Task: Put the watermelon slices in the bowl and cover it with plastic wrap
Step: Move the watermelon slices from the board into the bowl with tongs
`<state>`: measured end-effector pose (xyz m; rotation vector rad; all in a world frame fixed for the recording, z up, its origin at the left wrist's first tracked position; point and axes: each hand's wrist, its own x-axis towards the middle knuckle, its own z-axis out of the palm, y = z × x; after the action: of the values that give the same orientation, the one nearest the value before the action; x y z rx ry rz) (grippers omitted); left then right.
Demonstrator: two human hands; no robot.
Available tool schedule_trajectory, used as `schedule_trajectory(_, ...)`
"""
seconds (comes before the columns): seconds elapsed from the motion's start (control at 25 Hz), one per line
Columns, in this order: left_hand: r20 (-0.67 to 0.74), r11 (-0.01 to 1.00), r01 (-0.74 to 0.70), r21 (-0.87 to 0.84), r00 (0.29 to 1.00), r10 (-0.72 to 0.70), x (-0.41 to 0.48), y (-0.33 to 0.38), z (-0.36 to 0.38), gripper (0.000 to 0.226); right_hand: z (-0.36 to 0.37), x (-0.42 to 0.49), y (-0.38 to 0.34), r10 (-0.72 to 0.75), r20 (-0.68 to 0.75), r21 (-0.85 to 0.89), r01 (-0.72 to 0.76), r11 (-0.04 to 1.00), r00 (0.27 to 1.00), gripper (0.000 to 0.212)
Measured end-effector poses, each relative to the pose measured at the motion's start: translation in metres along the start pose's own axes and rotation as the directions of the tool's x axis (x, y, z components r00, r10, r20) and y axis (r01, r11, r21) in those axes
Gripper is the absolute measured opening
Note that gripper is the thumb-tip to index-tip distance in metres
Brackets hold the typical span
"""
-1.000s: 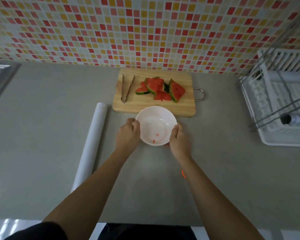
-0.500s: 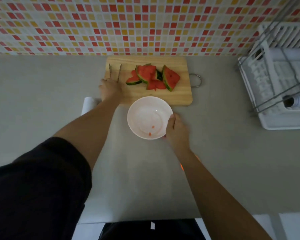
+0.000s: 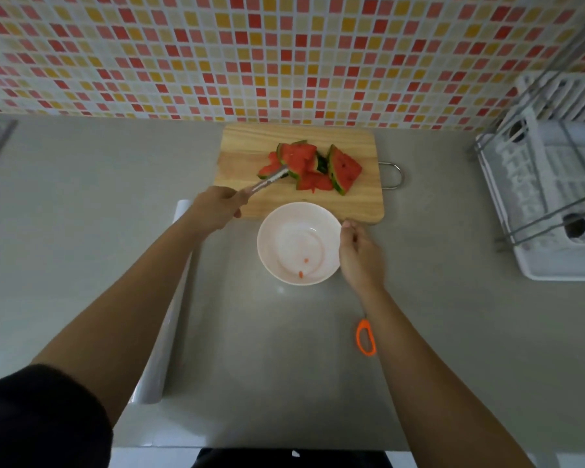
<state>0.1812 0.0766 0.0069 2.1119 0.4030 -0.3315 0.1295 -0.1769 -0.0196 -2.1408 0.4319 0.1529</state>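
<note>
Lying in a pile on the wooden cutting board [image 3: 358, 204], the watermelon slices [image 3: 313, 165] are red with green skin. They sit on the far part of the board, close to the wall. None of them is in the bowl yet.

Metal tongs [image 3: 267, 180] reach in from the left, and their tips touch the left side of the pile. I cannot tell if the tips are pinching a slice. The left hand [image 3: 213, 209] is just to the left of the slices, at the board's left edge. Its fingers are curled tight round the handle end of the tongs.

The white bowl [image 3: 299, 243] sits on the counter, right at the near edge of the board, so the slices are just past it. Two tiny red bits lie inside it. The right hand [image 3: 360, 253] is right beside the bowl's right rim, well this side of the slices. Its fingers are bent a little and look blurry. I cannot tell if they hold the rim or only sit next to it.

A long white roll of plastic wrap [image 3: 162, 332] lies on the grey counter [image 3: 81, 231] to the left, partly under the left arm, which has a dark sleeve [image 3: 41, 417]. An orange scissors handle [image 3: 366, 336] peeks out beside the right arm. A white dish rack [image 3: 554, 197] stands far to the right. Little red, orange and yellow tiles [image 3: 284, 55] cover the wall behind.
</note>
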Motion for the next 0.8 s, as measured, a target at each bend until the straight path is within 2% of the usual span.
schedule_trajectory(0.12,0.012,0.996,0.057,-0.062,0.998,-0.056,0.005,0.005,0.008,0.037,0.004,0.008,-0.003,-0.032,0.055,-0.020,0.033,0.999,0.998,0.036)
schedule_trajectory(0.32,0.057,0.951,0.135,-0.279,0.991,-0.124,0.020,0.019,0.027,0.033,0.012,0.011,0.000,-0.039,0.003,-0.018,0.039,0.999,0.999,0.040)
schedule_trajectory(0.48,0.138,0.827,0.258,-0.499,0.966,-0.218,0.024,0.017,0.031,0.025,0.013,0.011,0.000,-0.052,-0.009,-0.001,0.052,0.999,0.999,0.041)
schedule_trajectory(0.64,0.112,0.845,0.269,-0.463,0.963,-0.245,0.027,0.025,0.034,0.026,0.014,0.012,0.001,-0.058,-0.018,-0.001,0.058,0.998,0.998,0.041)
schedule_trajectory(0.8,0.030,0.865,0.241,-0.441,0.967,-0.254,0.023,0.028,0.026,0.025,0.015,0.012,0.002,-0.057,-0.021,-0.009,0.057,0.998,0.998,0.041)
